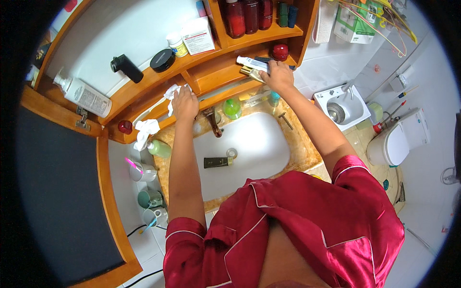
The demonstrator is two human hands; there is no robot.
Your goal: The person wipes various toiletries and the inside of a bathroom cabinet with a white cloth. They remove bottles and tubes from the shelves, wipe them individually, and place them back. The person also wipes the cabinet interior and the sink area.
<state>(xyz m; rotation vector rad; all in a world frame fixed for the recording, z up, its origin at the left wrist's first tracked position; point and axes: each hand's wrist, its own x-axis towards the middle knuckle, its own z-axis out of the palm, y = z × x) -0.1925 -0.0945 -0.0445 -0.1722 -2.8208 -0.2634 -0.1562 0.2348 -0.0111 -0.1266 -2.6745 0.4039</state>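
My left hand [186,103] rests on a crumpled white tissue [172,91] at the lower shelf of the wooden cabinet [201,59]; its fingertips lie over the tissue. My right hand [279,77] is at the same shelf, over a white tube [253,64] and a gold-capped bottle [256,75], its fingers around their near ends. A black comb [264,58] lies partly behind the tube, beside a round red jar [280,52]. Another crumpled white tissue [147,130] hangs at the shelf's left part, near a small red jar [125,127]. A dark tube [216,162] lies in the white sink [252,144].
Around the faucet [213,122] stand a green bottle [232,109] and a pale green pump bottle [159,148]; a razor [286,121] lies right. Cups [143,172] line the left wall. The open cabinet door [68,187] juts out at left. Bottles and boxes fill the upper shelves.
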